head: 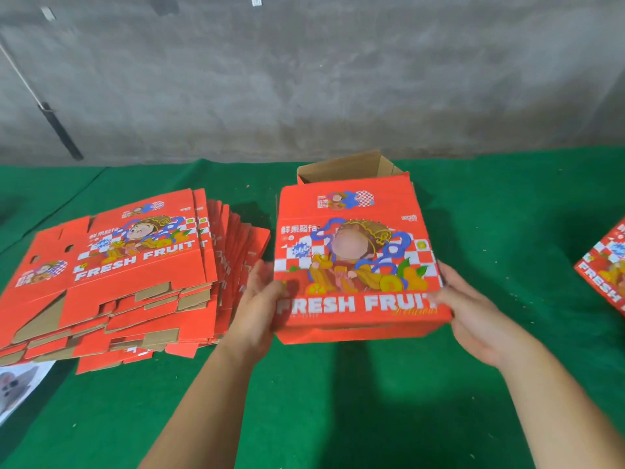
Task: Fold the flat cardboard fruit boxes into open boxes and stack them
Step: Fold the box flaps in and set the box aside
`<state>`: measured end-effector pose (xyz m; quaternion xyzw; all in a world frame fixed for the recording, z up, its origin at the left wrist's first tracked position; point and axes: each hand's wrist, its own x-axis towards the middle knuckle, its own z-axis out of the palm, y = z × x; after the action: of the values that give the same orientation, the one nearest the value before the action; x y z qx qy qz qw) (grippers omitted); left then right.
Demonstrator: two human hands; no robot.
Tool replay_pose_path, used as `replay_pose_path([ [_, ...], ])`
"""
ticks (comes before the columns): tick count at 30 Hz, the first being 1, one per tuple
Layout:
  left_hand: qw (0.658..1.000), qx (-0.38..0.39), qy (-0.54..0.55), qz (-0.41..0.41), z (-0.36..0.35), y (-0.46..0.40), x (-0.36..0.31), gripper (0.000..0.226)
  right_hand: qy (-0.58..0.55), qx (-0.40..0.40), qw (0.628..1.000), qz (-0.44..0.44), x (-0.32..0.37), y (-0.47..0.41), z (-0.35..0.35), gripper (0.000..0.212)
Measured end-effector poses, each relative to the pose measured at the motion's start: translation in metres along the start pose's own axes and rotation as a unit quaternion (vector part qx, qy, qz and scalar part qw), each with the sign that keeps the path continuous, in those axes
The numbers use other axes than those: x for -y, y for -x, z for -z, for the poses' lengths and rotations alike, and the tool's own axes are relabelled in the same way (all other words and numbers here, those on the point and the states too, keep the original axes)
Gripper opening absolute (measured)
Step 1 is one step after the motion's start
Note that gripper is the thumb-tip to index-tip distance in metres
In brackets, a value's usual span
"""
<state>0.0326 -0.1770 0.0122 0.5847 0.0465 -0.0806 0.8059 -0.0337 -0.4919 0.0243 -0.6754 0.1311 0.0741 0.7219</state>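
Right, both hands are gripping the red box (358, 258) at the middle of the green table (389, 401), and it is sitting there partly formed, its big printed panel with the words FRESH FRUIT facing up toward the camera and its brown cardboard inside (348, 169) opening at the far end, flaps standing up toward the grey wall (304, 79). The left hand (260, 299) is holding the box's left edge, thumb lying over the printed face near the lower corner, the other fingers running along the side. The right hand (470, 309) is holding the right edge, thumb pressing on the printed face by the last letters, the rest of the fingers tucked under or behind the box where I cannot see them. The box's near edge is lifting a little off the cloth, a shadow lying beneath it. Just beside the left hand, the pile of flat boxes (111, 275) is lying fanned out, red faces up, brown cut edges showing toward the camera. Over at the right edge of the view, another red box (608, 269) is peeking in, well apart from the one being held
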Motion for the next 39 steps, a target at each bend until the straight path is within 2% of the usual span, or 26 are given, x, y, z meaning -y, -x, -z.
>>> replay_pose_path([
  [1,1.0,0.008,-0.025,0.007,0.001,0.0,0.0,0.057,0.029,-0.02,0.999,0.002,-0.004,-0.001,-0.001,0.06],
  [4,0.992,-0.009,-0.129,-0.002,-0.001,-0.007,-0.003,0.074,0.126,-0.106,0.986,0.003,-0.015,-0.01,-0.011,0.054],
  [8,0.976,-0.023,-0.213,-0.032,0.001,-0.021,0.005,0.049,0.118,-0.187,0.975,0.008,-0.029,-0.027,-0.024,0.056],
  [11,0.973,-0.032,-0.23,-0.004,-0.004,-0.036,0.011,0.038,0.233,-0.287,0.929,0.008,-0.03,-0.044,-0.025,0.066],
  [13,0.971,-0.017,-0.237,0.01,-0.005,-0.04,0.015,0.037,0.298,-0.302,0.906,0.002,-0.029,-0.048,-0.024,0.059],
  [14,0.968,-0.007,-0.249,0.013,-0.006,-0.042,0.019,0.036,0.293,-0.29,0.911,0.002,-0.028,-0.051,-0.023,0.049],
  [16,0.954,-0.004,-0.298,0.008,-0.009,-0.048,0.028,0.034,0.188,-0.228,0.955,0.012,-0.025,-0.061,-0.024,0.035],
  [18,0.934,-0.017,-0.356,-0.029,-0.018,-0.062,0.027,0.034,0.123,-0.17,0.978,0.019,-0.011,-0.077,-0.029,0.041],
  [20,0.913,-0.046,-0.4,-0.07,-0.033,-0.081,0.023,0.04,0.104,-0.12,0.987,0.031,0.002,-0.095,-0.033,0.061],
  [22,0.896,-0.101,-0.425,-0.08,-0.044,-0.103,0.021,0.036,0.144,-0.078,0.986,0.025,0.007,-0.11,-0.043,0.072],
  [24,0.894,-0.125,-0.427,-0.053,-0.052,-0.127,0.017,0.026,0.198,-0.048,0.979,0.013,0.008,-0.125,-0.053,0.071],
  [25,0.888,-0.094,-0.451,-0.014,-0.055,-0.141,0.016,0.027,0.209,-0.033,0.977,0.008,0.011,-0.133,-0.059,0.07],
  [27,0.825,0.044,-0.558,0.082,-0.061,-0.164,0.012,0.037,0.21,-0.013,0.977,-0.02,0.016,-0.148,-0.069,0.06],
  [28,0.798,0.088,-0.586,0.107,-0.065,-0.169,0.011,0.036,0.226,-0.006,0.973,-0.037,0.017,-0.154,-0.072,0.05],
  [29,0.79,0.102,-0.595,0.104,-0.069,-0.171,0.011,0.033,0.248,0.002,0.967,-0.055,0.017,-0.157,-0.074,0.04],
  [30,0.808,0.094,-0.576,0.083,-0.071,-0.173,0.016,0.029,0.26,0.012,0.963,-0.07,0.016,-0.158,-0.077,0.032],
  [32,0.868,0.048,-0.49,0.057,-0.07,-0.168,0.026,0.023,0.253,0.031,0.964,-0.077,0.01,-0.155,-0.087,0.025],
  [35,0.942,0.007,-0.33,0.06,-0.063,-0.146,0.039,0.02,0.238,0.036,0.969,-0.048,0.003,-0.145,-0.112,0.029],
  [39,0.963,-0.022,-0.27,0.01,-0.041,-0.109,0.049,0.013,0.196,0.04,0.979,-0.028,-0.011,-0.127,-0.152,0.043],
])
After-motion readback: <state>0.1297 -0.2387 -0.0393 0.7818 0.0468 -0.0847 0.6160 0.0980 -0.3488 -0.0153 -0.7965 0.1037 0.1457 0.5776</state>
